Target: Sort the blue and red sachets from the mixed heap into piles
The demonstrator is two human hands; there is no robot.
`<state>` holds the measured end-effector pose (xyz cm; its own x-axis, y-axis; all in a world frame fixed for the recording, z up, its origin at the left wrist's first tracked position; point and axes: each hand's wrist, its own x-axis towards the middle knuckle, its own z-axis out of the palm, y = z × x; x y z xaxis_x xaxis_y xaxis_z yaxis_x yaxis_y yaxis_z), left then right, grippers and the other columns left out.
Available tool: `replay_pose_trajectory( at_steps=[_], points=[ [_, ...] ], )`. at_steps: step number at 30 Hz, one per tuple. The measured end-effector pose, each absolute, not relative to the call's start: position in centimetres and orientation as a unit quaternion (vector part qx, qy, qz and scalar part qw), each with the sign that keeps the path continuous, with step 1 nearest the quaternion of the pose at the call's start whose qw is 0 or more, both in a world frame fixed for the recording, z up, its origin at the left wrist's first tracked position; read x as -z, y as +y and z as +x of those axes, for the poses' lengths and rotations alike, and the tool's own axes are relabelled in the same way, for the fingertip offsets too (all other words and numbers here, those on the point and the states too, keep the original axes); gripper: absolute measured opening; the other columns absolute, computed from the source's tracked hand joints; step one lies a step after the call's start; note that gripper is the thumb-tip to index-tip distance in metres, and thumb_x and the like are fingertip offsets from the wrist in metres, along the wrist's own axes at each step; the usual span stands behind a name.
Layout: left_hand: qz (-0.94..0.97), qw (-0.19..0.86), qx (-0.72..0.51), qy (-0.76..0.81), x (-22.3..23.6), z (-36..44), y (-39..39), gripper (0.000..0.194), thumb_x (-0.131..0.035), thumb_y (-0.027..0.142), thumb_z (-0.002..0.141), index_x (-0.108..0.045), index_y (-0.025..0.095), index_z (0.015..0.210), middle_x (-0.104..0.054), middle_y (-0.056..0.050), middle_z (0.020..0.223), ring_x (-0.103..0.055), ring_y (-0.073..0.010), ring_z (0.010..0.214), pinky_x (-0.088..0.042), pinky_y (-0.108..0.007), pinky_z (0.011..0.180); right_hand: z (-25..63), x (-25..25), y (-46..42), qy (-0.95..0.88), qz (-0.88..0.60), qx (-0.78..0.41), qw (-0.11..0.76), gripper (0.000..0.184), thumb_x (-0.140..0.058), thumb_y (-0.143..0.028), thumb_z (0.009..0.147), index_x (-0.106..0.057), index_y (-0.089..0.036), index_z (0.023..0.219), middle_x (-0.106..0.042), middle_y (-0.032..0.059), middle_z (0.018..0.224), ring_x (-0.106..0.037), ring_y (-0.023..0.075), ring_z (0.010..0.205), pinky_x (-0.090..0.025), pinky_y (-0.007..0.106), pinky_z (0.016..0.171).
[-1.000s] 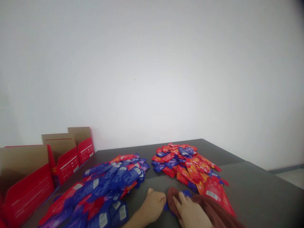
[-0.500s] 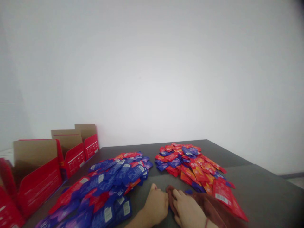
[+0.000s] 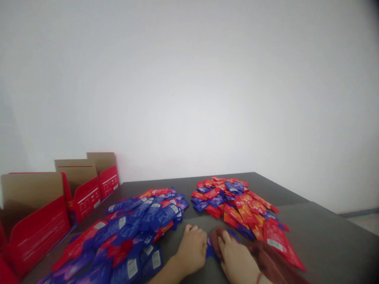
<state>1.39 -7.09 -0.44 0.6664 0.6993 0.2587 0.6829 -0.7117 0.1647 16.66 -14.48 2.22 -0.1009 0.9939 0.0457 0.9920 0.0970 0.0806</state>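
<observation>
Between my hands, low in the middle of the view, lies a blue packet (image 3: 209, 251), mostly covered. My left hand (image 3: 192, 249) is closed at the packet's left edge, its fingertips hidden under the hand. My right hand (image 3: 237, 256) bunches a brown cloth (image 3: 217, 240) and presses it onto the packet. More of the cloth trails to the right under the wrist. Just beyond the right hand is a pile of red, orange and blue packets (image 3: 242, 207). Left of my left hand spreads another pile, mostly blue packets (image 3: 145, 217) with some red ones.
Red cardboard boxes (image 3: 41, 230) with raised brown flaps stand in a row along the left side. Everything rests on a dark table (image 3: 319, 236), its far edge near a pale wall (image 3: 189, 98). Larger red packets (image 3: 276, 240) lie at the right pile's near end.
My right hand has shifted slightly to the right with the cloth, away from my left hand. More of the blue packet shows between them. The view has turned slightly to the right.
</observation>
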Motion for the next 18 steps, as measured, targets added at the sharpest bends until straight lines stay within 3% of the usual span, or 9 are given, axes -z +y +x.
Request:
replay_pose_trajectory(
  at_steps=[4, 7, 13, 18],
  points=[
    [0.912, 0.063, -0.136, 0.383, 0.7, 1.2, -6.4, 0.019, -0.038, 0.011, 0.088, -0.052, 0.019, 0.078, -0.062, -0.002, 0.085, -0.053, -0.0187, 0.086, -0.033, -0.035, 0.085, 16.3, -1.4, -14.4, 0.805, 0.593, -0.030, -0.009, 0.049, -0.053, -0.012, 0.072, -0.063, -0.025, 0.119, -0.064, 0.0098, 0.115, -0.066, 0.0263, 0.093, -0.050, 0.031, 0.070],
    [0.913, 0.083, -0.124, 0.379, 0.5, 1.1, -6.2, 0.016, -0.040, 0.010, 0.086, -0.051, 0.019, 0.080, -0.062, -0.001, 0.086, -0.053, -0.0186, 0.088, -0.033, -0.035, 0.085, 18.1, -0.1, -14.8, 0.826, 0.562, -0.016, -0.030, 0.037, -0.052, -0.016, 0.075, -0.069, -0.033, 0.104, -0.067, 0.0034, 0.104, -0.067, 0.0223, 0.084, -0.049, 0.028, 0.068],
    [0.919, 0.088, -0.124, 0.363, 0.4, 1.1, -6.1, 0.016, -0.039, 0.010, 0.087, -0.049, 0.020, 0.080, -0.061, -0.001, 0.087, -0.053, -0.0185, 0.089, -0.033, -0.034, 0.085, 18.4, 0.0, -14.9, 0.770, 0.636, -0.041, -0.031, 0.050, -0.044, -0.006, 0.072, -0.067, -0.021, 0.113, -0.063, 0.0140, 0.117, -0.069, 0.0256, 0.081, -0.051, 0.034, 0.067],
    [0.915, 0.081, -0.128, 0.373, 0.9, 1.1, -5.9, 0.015, -0.039, 0.011, 0.087, -0.047, 0.020, 0.077, -0.061, -0.002, 0.087, -0.053, -0.0190, 0.089, -0.034, -0.033, 0.084, 14.7, -0.1, -14.1, 0.801, 0.597, -0.021, -0.034, 0.045, -0.051, -0.008, 0.069, -0.068, -0.021, 0.109, -0.064, 0.0104, 0.117, -0.068, 0.0242, 0.090, -0.050, 0.028, 0.069]
  ],
)
